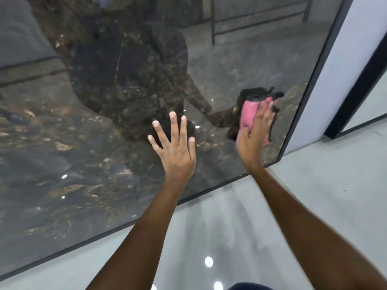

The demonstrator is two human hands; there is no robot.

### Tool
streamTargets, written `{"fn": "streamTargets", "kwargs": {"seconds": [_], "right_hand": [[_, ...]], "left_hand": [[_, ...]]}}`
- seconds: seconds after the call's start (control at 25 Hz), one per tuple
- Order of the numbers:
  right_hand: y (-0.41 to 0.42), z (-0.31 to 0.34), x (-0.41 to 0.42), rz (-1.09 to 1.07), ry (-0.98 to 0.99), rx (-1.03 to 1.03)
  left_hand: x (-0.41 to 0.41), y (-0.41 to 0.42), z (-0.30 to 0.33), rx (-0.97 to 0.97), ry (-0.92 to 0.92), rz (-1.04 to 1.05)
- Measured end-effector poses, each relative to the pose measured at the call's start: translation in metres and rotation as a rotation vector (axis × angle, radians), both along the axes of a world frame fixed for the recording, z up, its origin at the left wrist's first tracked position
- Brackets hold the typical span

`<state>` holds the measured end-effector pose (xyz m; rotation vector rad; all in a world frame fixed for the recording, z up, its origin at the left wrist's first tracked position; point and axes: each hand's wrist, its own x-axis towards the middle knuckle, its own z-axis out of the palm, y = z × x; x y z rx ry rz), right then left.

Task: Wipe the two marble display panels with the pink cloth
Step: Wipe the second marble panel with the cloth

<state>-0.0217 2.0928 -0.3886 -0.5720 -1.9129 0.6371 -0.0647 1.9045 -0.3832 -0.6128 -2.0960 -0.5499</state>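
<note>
A large dark marble display panel with brown and gold flecks fills most of the view, glossy and reflecting my figure. My right hand presses the pink cloth flat against the panel near its lower right corner, fingers lying straight over the cloth. My left hand is spread with straight fingers, its palm toward the panel a little left of the cloth; whether it touches the surface is unclear. Only one panel is plainly visible.
A thin black frame edges the panel on the right and bottom. A white wall section stands to the right, with another dark frame beyond. Glossy grey floor lies below, reflecting ceiling lights.
</note>
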Motion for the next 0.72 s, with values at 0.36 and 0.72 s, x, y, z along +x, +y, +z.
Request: {"fn": "streamTargets", "kwargs": {"seconds": [0.36, 0.72], "right_hand": [[0.037, -0.006, -0.002, -0.023, 0.049, -0.253], [0.027, -0.196, -0.015, 0.218, 0.050, -1.208]], "left_hand": [[-0.017, 0.001, -0.027, -0.035, 0.117, 0.077], [-0.028, 0.006, -0.048, -0.073, 0.206, 0.124]]}}
